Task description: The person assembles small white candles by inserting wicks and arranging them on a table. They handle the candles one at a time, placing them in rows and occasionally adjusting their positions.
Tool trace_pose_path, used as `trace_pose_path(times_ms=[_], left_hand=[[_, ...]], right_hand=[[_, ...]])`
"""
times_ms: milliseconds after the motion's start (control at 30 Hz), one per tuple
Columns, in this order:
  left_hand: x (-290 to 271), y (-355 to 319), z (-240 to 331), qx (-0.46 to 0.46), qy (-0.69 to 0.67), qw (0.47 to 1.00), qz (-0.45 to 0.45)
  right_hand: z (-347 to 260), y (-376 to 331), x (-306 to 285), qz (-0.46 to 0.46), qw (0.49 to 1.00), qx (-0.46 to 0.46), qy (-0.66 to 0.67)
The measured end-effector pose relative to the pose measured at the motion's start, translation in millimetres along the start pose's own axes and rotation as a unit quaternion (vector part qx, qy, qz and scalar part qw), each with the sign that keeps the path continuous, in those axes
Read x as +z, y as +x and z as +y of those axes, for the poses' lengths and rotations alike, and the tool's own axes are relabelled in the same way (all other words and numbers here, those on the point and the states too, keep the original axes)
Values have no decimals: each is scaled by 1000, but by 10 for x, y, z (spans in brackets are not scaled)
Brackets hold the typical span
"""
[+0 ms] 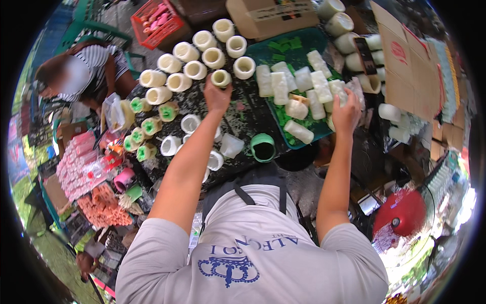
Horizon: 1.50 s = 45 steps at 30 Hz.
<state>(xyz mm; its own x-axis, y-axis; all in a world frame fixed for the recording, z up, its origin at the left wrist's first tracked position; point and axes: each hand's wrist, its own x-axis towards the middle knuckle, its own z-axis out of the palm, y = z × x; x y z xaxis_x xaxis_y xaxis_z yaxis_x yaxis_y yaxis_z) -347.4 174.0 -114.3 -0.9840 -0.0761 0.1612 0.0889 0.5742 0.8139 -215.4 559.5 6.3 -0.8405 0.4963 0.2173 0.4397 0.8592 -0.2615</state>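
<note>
The left hand [218, 97] clasps a hollow cream cylinder [221, 78]; the right hand [347, 113], its grip unclear, is at lumpy whitish blocks [321, 86].

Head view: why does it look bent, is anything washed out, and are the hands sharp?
Head view: the wide fisheye lens curves the scene toward black corners; head view: glare whitens the background below the red fan; head view: the left hand and right hand look fairly sharp.

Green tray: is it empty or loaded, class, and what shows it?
Loaded: white rolls and green pieces lie in the green tray.
</note>
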Motion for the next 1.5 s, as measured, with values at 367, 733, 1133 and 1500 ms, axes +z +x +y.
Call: trace_pose_path(times_ms=[367,733,1133,1500], left_hand=[[-243,-106,-22,-33,60,990,-124],[-1262,-680,66,-45,440,852,-279],[-1586,-788,-174,-32,380,887,-260],[-602,-267,-487,29,301,921,-245]], right_hand=[[-176,195,299,-93,983,-97,-129],[-674,313,-307,-115,987,-62,97],[-2736,-152,-563,-216,881,-330,261],[-2366,-799,-715,-302,897,-260,190]])
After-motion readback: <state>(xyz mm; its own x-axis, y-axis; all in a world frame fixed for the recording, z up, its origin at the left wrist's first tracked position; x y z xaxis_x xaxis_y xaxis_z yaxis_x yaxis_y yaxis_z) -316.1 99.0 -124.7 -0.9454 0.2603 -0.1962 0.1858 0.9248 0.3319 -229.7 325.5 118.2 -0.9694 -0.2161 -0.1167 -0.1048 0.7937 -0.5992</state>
